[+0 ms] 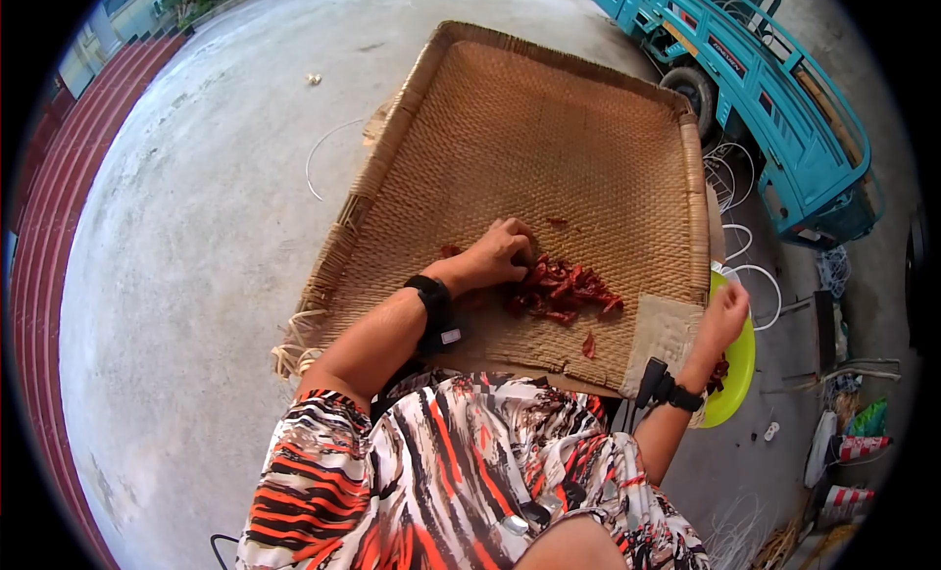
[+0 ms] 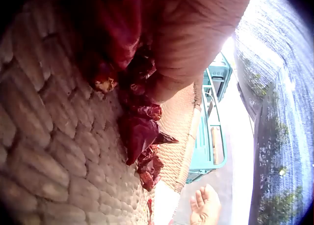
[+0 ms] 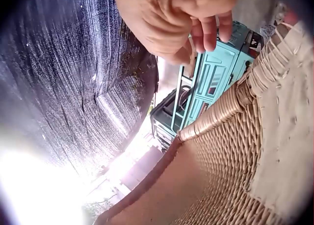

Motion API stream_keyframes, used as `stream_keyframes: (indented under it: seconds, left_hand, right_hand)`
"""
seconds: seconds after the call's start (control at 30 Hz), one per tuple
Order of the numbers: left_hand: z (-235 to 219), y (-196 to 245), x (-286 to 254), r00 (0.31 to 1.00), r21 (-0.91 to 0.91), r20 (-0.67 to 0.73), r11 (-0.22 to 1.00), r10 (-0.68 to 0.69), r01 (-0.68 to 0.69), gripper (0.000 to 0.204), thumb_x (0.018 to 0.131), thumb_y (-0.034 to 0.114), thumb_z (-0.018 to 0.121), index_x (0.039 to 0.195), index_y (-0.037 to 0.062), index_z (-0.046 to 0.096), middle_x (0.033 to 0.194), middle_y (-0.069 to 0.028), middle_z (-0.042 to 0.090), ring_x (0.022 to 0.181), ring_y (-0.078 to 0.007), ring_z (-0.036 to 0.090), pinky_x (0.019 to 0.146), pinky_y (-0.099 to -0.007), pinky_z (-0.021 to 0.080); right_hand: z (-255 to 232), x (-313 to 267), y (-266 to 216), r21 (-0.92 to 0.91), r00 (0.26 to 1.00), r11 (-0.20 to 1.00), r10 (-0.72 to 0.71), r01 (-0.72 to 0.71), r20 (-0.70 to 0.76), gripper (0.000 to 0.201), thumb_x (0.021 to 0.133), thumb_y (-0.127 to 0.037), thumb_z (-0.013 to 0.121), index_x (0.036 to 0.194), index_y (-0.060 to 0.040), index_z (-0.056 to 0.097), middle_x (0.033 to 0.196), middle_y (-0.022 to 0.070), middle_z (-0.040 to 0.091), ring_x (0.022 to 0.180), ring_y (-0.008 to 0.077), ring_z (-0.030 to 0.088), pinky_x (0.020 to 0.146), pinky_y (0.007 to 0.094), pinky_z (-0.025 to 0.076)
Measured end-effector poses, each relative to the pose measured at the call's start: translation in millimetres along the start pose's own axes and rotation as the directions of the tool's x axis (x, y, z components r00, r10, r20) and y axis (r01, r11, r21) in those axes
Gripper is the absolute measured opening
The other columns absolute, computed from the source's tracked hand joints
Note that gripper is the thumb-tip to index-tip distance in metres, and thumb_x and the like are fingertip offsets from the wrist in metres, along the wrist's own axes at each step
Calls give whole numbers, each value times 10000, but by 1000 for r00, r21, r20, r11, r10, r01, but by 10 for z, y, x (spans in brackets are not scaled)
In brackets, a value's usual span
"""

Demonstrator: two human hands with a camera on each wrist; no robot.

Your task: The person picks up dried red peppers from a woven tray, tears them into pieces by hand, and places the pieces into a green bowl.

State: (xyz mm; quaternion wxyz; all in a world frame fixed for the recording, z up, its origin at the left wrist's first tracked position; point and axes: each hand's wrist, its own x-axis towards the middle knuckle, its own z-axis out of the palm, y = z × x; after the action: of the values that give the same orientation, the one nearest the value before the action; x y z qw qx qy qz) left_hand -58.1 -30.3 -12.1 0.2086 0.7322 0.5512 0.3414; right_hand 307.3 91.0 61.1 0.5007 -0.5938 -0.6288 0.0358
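Dried red chilies [image 1: 564, 288] lie heaped in the lower part of a woven tray [image 1: 549, 158]. My left hand [image 1: 490, 255] is at the heap's left side with its fingers bent down. In the left wrist view, the left hand [image 2: 191, 38] grips at red chilies [image 2: 122, 31], its fingertips partly hidden; more chilies [image 2: 140, 136] lie just below. Beyond the tray's right edge, my right hand [image 1: 723, 320] is raised over a yellow-green bowl [image 1: 742, 374] with chilies inside. Loosely bent and holding nothing visible, the right hand's fingers [image 3: 208, 31] hang apart.
A pale patch [image 1: 659, 340] covers the tray's lower right corner. A teal cargo vehicle [image 1: 760, 95] stands at the upper right. White cord [image 1: 760, 276] loops beside the bowl, and red steps [image 1: 74, 217] run along the far left of the concrete ground [image 1: 186, 247].
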Motion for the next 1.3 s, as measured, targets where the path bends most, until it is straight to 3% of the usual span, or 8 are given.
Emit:
stream_keyframes:
  seconds: [0.13, 0.27, 0.47, 0.57, 0.8, 0.9, 1.13, 1.3]
  left_hand:
    - [22, -25, 1, 999, -46, -40, 999, 5, -7, 126, 813, 113, 688, 927, 68, 658, 1240, -131, 530, 1181, -313, 459, 1016, -407, 395]
    - [-36, 63, 36, 995, -171, -58, 983, -83, 72, 98, 851, 110, 670, 930, 53, 655, 1106, -111, 604, 1096, -283, 529, 930, -386, 436]
    - [-41, 89, 39, 998, -285, -4, 957, -66, 63, 135, 871, 119, 670, 966, 24, 662, 930, -111, 657, 920, -237, 615, 836, -355, 480]
    - [-83, 120, 36, 996, -357, 20, 930, -87, 89, 163, 884, 141, 672, 986, 14, 664, 934, -100, 662, 910, -197, 622, 817, -329, 489]
    - [-7, 110, 71, 974, -538, 52, 815, -220, 213, 245, 949, 226, 619, 1028, -5, 649, 954, -54, 650, 929, -133, 596, 824, -290, 488]
    - [18, 117, 82, 960, -568, 45, 783, -276, 252, 264, 974, 233, 578, 1075, -5, 630, 976, -52, 646, 941, -131, 591, 849, -290, 484]
    - [37, 49, 84, 959, -656, -5, 725, -282, 210, 222, 981, 138, 518, 1132, -2, 601, 1016, -55, 641, 1002, -139, 580, 920, -291, 457]
    - [-22, 57, 50, 973, -568, -32, 805, -229, 171, 273, 848, -13, 499, 1102, -9, 600, 1091, -75, 612, 1005, -160, 585, 925, -302, 461]
  right_hand:
    - [278, -255, -321, 269, 946, 963, -88, 1, 313, 169, 900, -85, 606, 1045, -4, 640, 973, 83, 646, 908, 187, 614, 827, 308, 489]
    - [466, -586, -872, 320, 789, 946, -235, 51, 568, 189, 890, -75, 615, 1068, -16, 633, 1010, 100, 637, 899, 205, 625, 795, 323, 505]
    - [736, -907, -1161, 427, 647, 904, -305, -36, 699, 253, 888, -87, 634, 1134, -30, 625, 1031, 111, 635, 859, 201, 641, 771, 328, 528]
    - [793, -939, -1111, 428, 592, 898, -400, 101, 700, 251, 887, -82, 639, 1133, -35, 626, 1020, 112, 642, 870, 191, 653, 763, 319, 530]
    - [827, -960, -1040, 458, 554, 826, -223, -330, 802, 136, 896, -72, 641, 1021, -22, 630, 904, 56, 665, 798, 140, 643, 734, 300, 525]
    - [843, -939, -986, 488, 680, 852, -242, -193, 692, 126, 905, -74, 637, 1020, -24, 628, 852, 36, 657, 794, 105, 616, 723, 276, 512]
    - [906, -885, -766, 580, 752, 702, -96, -413, 652, 157, 957, -141, 609, 1057, -20, 605, 856, -3, 619, 739, 72, 572, 675, 227, 491]
    - [809, -776, -735, 655, 802, 548, 50, -520, 595, 175, 976, -159, 580, 1104, -40, 584, 865, -5, 604, 709, 53, 557, 624, 205, 485]
